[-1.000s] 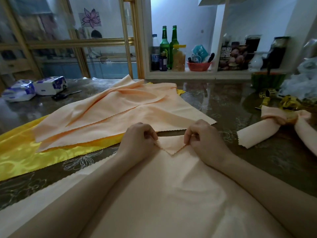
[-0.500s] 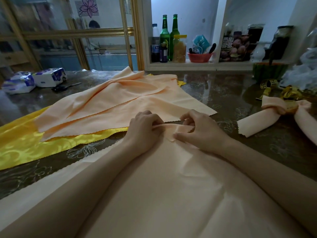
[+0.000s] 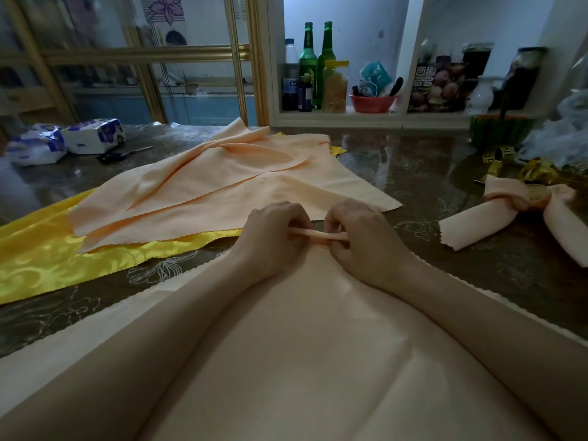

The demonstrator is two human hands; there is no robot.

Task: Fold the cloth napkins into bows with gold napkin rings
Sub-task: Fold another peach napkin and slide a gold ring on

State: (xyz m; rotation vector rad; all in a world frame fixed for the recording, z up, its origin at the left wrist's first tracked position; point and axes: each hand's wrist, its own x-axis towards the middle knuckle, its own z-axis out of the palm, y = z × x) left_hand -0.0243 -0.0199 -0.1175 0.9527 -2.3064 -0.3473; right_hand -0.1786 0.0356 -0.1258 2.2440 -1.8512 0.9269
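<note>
you are rolling the far corner of the napkin (flat a moment ago) into a tight tube, left hand and right hand both pinching it, on the counter toward its near edge.

Two hands: the left hand and the right hand. One spread napkin, one finished bow, and a pile of at least two more; the exact number cannot be told. One yellow cloth. Two green bottles, two tissue packs, one jar, one red bowl, one pair of scissors.
</note>
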